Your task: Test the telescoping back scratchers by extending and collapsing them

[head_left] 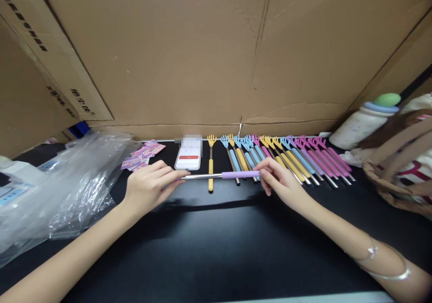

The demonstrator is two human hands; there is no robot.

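A back scratcher [236, 175] with a purple grip and a thin metal rod lies level between my two hands, above the black table. My left hand [153, 181] pinches the metal end. My right hand [275, 177] has its thumb and fingers closed on the end of the purple grip. No claw shows on this piece; its ends are covered by my fingers. Just behind the rod, a yellow back scratcher [211, 168] stretches away from me on the table. Behind and beside my right hand lies a row of several back scratchers [297, 159] in blue, yellow, purple and pink.
Clear plastic bags [84, 186] are heaped at the left. Small pink and purple printed cards [143, 154] lie near a phone [187, 158]. A white bottle [362, 125] with a green top and a brown bag [401, 168] stand at the right. Cardboard [202, 55] walls the back.
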